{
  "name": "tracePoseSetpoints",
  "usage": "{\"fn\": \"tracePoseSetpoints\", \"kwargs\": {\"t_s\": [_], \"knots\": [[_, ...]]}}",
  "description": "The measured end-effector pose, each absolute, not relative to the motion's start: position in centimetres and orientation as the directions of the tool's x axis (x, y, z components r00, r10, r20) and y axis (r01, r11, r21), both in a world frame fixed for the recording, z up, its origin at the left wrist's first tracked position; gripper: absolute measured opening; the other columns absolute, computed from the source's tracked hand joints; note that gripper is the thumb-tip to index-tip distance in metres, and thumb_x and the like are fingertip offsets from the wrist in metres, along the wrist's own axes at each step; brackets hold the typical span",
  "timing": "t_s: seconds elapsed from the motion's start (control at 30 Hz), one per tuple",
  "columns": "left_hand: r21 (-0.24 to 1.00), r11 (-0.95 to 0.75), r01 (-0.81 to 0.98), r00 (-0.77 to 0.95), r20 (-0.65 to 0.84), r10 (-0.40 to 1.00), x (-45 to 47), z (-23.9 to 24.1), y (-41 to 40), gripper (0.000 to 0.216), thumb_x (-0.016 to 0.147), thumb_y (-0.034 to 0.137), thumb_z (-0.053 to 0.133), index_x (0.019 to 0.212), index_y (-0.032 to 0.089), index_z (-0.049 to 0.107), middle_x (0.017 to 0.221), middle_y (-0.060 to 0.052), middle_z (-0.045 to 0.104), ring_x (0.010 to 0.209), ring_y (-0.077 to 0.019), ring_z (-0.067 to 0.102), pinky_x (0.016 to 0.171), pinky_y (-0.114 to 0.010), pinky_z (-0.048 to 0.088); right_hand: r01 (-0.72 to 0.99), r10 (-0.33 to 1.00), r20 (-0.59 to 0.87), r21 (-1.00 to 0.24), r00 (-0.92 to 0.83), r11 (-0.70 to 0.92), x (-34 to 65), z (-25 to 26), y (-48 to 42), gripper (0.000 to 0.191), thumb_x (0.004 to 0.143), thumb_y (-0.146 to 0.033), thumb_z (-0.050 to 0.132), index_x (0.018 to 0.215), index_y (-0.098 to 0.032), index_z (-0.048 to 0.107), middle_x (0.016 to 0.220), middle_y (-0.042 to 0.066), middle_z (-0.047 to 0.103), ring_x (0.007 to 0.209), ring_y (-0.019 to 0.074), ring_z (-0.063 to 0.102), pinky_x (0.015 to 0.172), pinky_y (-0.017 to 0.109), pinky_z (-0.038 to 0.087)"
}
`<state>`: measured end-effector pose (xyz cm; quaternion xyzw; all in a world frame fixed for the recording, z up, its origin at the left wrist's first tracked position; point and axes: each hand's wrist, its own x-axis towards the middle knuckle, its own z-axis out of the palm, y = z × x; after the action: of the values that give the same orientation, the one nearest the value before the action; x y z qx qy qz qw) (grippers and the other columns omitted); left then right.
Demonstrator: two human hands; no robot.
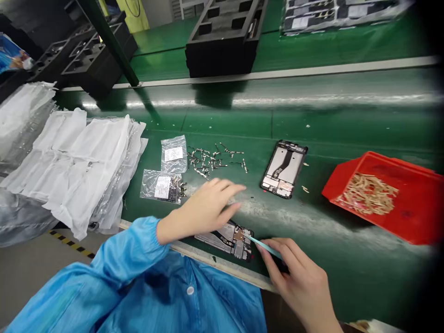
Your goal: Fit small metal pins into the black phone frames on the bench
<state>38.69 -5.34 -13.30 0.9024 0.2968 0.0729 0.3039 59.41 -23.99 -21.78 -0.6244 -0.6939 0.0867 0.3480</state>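
Observation:
My right hand (298, 275) grips a pair of light blue tweezers (265, 246), whose tips reach the inside of an opened phone (236, 243) at the bench's front edge. My left hand (210, 203) hovers above that phone's left part and hides some of it; its fingers are stretched out and hold nothing I can see. Beyond the left fingers lie scattered small flex-cable parts (210, 162). A second opened phone (284, 169) rests farther back, with its grey inside and black ribbon facing up.
At right, a red bin (412, 203) holds many small tan pieces (371, 194). Two labelled plastic bags (173, 155) lie left of the loose parts, beside stacked white sheets (79, 157). Black foam trays (222, 51) stand behind the pale rail (294, 74). Another person's hand shows far left.

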Motion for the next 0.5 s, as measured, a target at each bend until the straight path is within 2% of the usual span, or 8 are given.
{"fn": "tracePoseSetpoints", "kwargs": {"t_s": [0.1, 0.2, 0.3, 0.4, 0.5], "knots": [[0.578, -0.612, 0.541, 0.777, -0.064, 0.626, 34.1, -14.9, -8.8, 0.048, 0.111, 0.048, 0.059, 0.153, 0.025, 0.054, 0.151, -0.012, 0.063, 0.14, -0.031, 0.056, 0.119, -0.052, 0.046, 0.822, 0.935, 0.355, -0.524, -0.026, 0.222, 59.6, -21.7, -23.4, 0.01, 0.112, -0.029, 0.063, 0.11, -0.021, 0.069, 0.101, 0.003, 0.075, 0.081, 0.0143, 0.073, 0.073, 0.025, 0.053], [0.534, -0.622, 0.573, 0.761, -0.064, 0.646, 31.7, -17.1, -11.1, 0.077, 0.099, 0.062, 0.072, 0.162, 0.027, 0.046, 0.161, -0.016, 0.055, 0.151, -0.038, 0.046, 0.123, -0.059, 0.039, 0.843, 0.939, 0.339, -0.487, -0.058, 0.227, 59.9, -21.6, -23.0, 0.013, 0.112, -0.031, 0.062, 0.108, -0.021, 0.07, 0.101, 0.003, 0.076, 0.078, 0.0143, 0.073, 0.069, 0.025, 0.051], [0.529, -0.621, 0.578, 0.762, -0.078, 0.643, 31.1, -18.6, -12.1, 0.097, 0.093, 0.067, 0.078, 0.17, 0.029, 0.034, 0.163, -0.016, 0.055, 0.153, -0.0407, 0.044, 0.126, -0.06, 0.034, 0.852, 0.947, 0.311, -0.471, -0.084, 0.23, 59.9, -21.3, -23.0, 0.013, 0.113, -0.031, 0.061, 0.109, -0.022, 0.069, 0.101, 0.003, 0.076, 0.077, 0.0144, 0.073, 0.068, 0.027, 0.05], [0.547, -0.611, 0.572, 0.761, -0.074, 0.645, 31.2, -19.0, -12.1, 0.102, 0.092, 0.068, 0.078, 0.173, 0.029, 0.028, 0.162, -0.016, 0.057, 0.154, -0.0392, 0.044, 0.128, -0.058, 0.031, 0.855, 0.952, 0.293, -0.467, -0.09, 0.224, 59.6, -20.9, -22.9, 0.014, 0.113, -0.033, 0.061, 0.11, -0.021, 0.068, 0.102, 0.002, 0.076, 0.08, 0.0149, 0.073, 0.072, 0.028, 0.05], [0.575, -0.618, 0.536, 0.778, -0.052, 0.627, 31.3, -19.1, -12.0, 0.098, 0.097, 0.066, 0.073, 0.173, 0.027, 0.026, 0.158, -0.014, 0.061, 0.153, -0.0361, 0.046, 0.131, -0.056, 0.028, 0.876, 0.953, 0.292, -0.437, -0.075, 0.203, 59.4, -20.6, -22.8, 0.016, 0.114, -0.034, 0.06, 0.109, -0.021, 0.068, 0.1, 0.002, 0.077, 0.08, 0.015, 0.073, 0.073, 0.029, 0.048]]}}
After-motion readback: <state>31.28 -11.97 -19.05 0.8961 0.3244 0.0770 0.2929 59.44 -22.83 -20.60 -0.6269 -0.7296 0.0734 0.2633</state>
